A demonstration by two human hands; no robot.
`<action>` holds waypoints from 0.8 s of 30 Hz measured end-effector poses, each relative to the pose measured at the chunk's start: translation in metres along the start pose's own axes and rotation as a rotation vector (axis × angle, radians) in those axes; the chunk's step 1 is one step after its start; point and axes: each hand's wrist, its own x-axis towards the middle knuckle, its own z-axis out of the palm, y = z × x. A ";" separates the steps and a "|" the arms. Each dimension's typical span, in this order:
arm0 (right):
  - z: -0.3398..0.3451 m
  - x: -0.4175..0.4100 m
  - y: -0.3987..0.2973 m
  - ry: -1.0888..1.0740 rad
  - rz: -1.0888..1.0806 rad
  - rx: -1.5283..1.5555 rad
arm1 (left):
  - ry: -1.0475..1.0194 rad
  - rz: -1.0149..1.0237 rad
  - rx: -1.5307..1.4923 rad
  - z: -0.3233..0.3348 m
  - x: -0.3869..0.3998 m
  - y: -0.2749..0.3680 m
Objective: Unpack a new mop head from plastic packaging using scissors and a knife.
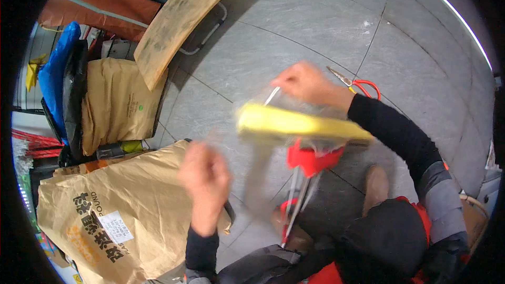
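My right hand (302, 85) has its fingers closed on a thin, whitish strip or end of clear plastic. Just below it a blurred, long yellow object (300, 122) lies across the view, with clear plastic around it. My left hand (207, 177) is raised over the left side, its fingers curled and blurred; whether it holds anything is not clear. Under the yellow object is a red plastic part (313, 159) on thin metal legs, like a small folding stand. Scissors with red handles (365, 86) lie on the tiled floor behind my right wrist.
A large brown paper sack (158, 201) with printing and a label lies at the left. Behind it stand another paper sack (118, 102) and a blue plastic bag (61, 79). A wooden board (189, 19) reaches over a metal-framed support. My shoe (375, 189) is on the grey floor.
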 end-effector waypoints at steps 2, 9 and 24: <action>-0.029 -0.005 0.025 0.006 0.349 0.049 | 0.136 -0.074 -0.002 -0.024 -0.021 -0.026; -0.038 -0.012 -0.004 0.174 0.115 -0.008 | -0.070 -0.288 -0.217 0.012 -0.009 -0.031; -0.064 -0.046 -0.032 0.252 0.014 0.179 | -0.685 -0.439 -1.097 0.111 0.081 -0.003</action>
